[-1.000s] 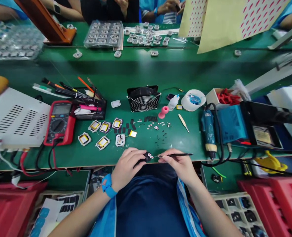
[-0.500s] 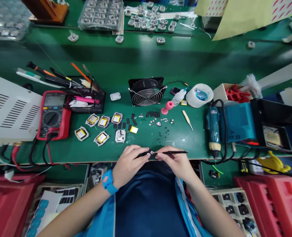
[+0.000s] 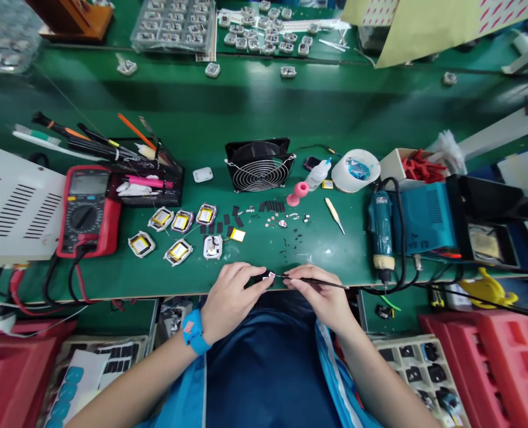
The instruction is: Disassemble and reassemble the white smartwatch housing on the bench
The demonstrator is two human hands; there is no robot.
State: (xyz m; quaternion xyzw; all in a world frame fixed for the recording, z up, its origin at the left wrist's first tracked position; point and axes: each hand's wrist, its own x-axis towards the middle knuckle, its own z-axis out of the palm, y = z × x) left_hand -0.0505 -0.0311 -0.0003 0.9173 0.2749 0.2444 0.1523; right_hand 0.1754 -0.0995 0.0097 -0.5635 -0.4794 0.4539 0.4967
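My left hand (image 3: 228, 300), with a blue band (image 3: 195, 331) round its wrist, pinches a small dark part with a white and reddish face (image 3: 269, 276) at the bench's front edge. In my right hand (image 3: 321, 296) is a pair of slim black tweezers (image 3: 336, 285), held like a pen. Their tip points left and meets or nearly meets the small part; contact is too fine to tell. Beyond my hands lie tiny black bits (image 3: 296, 235), a yellow battery (image 3: 237, 235) and a white watch-like case (image 3: 213, 247). Several cases with yellow batteries (image 3: 178, 252) lie further left.
A black fan (image 3: 260, 166) stands at the back centre. On the left are a red multimeter (image 3: 88, 211) and a tool holder (image 3: 175, 184). To the right lie a wooden-handled tool (image 3: 334, 215), a white tub (image 3: 348, 183) and an electric screwdriver (image 3: 383, 232) with its cable.
The view has shifted slightly, so the bench appears a little further left. The tweezers' rear end has dipped to the right. My left hand keeps its pinch on the small part.
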